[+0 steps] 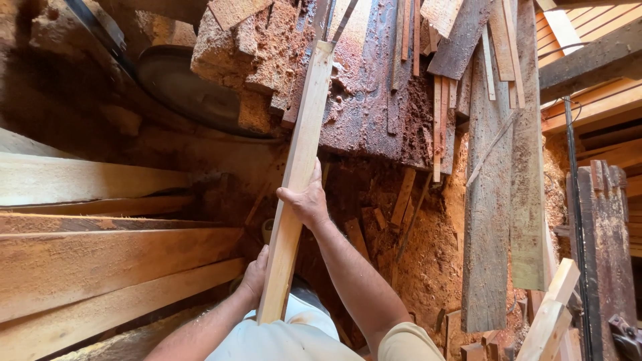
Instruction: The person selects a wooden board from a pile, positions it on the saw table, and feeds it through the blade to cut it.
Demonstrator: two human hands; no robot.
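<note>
While both hands grip it, the pale wooden batten [299, 180] runs from the person's waist up to the sawdust-covered counter [374, 100]. Right hand [306, 200] is closed around its middle; left hand [254, 277] clasps its lower edge. Stacked planks [100, 254] lie left.

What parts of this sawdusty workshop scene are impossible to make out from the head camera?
- Near end of the long pale wooden strip: behind the left hand and the person's body.
- Right hand palm and fingertips: wrapped behind the strip.
- Dark round disc: partly covered by sawdust-caked blocks.
- Floor: buried under sawdust.
</note>
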